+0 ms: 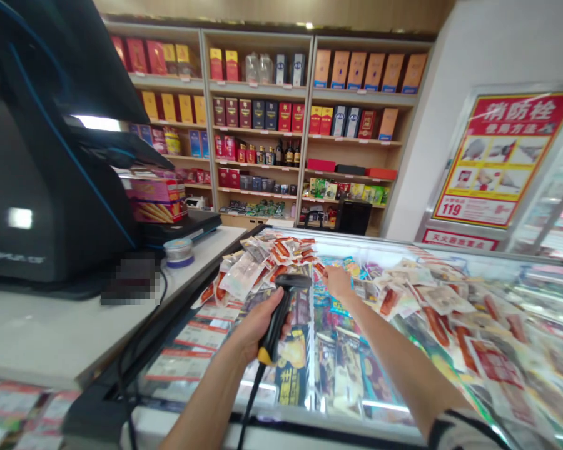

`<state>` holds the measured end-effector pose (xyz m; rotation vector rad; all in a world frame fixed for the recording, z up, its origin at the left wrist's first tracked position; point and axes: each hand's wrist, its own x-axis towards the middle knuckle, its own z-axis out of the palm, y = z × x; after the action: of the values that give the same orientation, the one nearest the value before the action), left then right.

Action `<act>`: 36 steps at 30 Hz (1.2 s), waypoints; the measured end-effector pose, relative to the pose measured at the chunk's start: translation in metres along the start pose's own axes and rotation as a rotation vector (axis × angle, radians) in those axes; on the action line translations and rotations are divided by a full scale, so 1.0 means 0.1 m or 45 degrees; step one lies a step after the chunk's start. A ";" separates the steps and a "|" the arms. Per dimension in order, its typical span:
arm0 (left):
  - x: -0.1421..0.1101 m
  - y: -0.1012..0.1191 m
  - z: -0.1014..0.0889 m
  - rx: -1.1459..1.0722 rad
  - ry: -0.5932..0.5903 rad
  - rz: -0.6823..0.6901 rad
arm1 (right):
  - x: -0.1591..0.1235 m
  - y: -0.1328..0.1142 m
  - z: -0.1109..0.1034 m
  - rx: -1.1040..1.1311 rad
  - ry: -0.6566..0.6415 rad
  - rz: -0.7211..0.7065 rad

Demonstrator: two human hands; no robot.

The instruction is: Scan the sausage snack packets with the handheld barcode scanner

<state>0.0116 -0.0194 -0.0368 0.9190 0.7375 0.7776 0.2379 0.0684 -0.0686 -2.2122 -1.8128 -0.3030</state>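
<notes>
My left hand point(261, 320) is wrapped round the handle of a black and yellow barcode scanner point(274, 329), whose head points forward and whose cord runs down toward me. Farther out, my right hand point(338, 283) pinches the end of a packaged sausage point(319, 269). A heap of packaged sausages point(244, 275) lies on the glass top just left of that hand. To the right spreads another pile of packaged sausages point(441, 312). Both hands are above the glass top of a display freezer point(313, 375), with colourful packets visible through it.
On the left, a dark checkout terminal point(47, 187) stands on a white counter point(32, 331), with a round tin point(179, 252) and snack boxes point(157, 200) near it. Black cables point(126, 362) hang over the counter edge. Shelves of boxed goods point(258, 115) line the back wall.
</notes>
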 end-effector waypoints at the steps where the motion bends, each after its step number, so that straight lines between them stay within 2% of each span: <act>1: -0.02 0.00 0.01 -0.004 -0.005 -0.001 | -0.10 0.01 -0.03 0.000 0.011 -0.019; 7: -0.18 0.03 0.07 -0.019 -0.041 0.044 | -0.63 -0.01 -0.15 -0.030 0.084 -0.085; 11: -0.26 0.06 0.13 -0.008 -0.052 0.059 | -0.82 -0.02 -0.17 -0.058 0.252 -0.129; 16: -0.34 0.07 0.20 -0.006 -0.082 0.044 | -0.84 0.02 -0.22 -0.058 0.383 -0.128; 29: -0.40 0.07 0.45 -0.033 -0.202 0.042 | -0.87 0.14 -0.39 -0.060 0.354 0.025; 32: -0.38 0.09 0.44 -0.048 -0.131 0.063 | -0.85 0.29 -0.42 -0.104 0.337 0.089; 36: -0.36 0.13 0.32 -0.049 -0.046 0.096 | -0.85 0.68 -0.50 -0.192 0.354 0.278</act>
<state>0.0155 -0.0570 -0.0040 0.9281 0.6572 0.8363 0.2879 -0.0392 -0.0542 -2.3053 -1.4330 -0.6832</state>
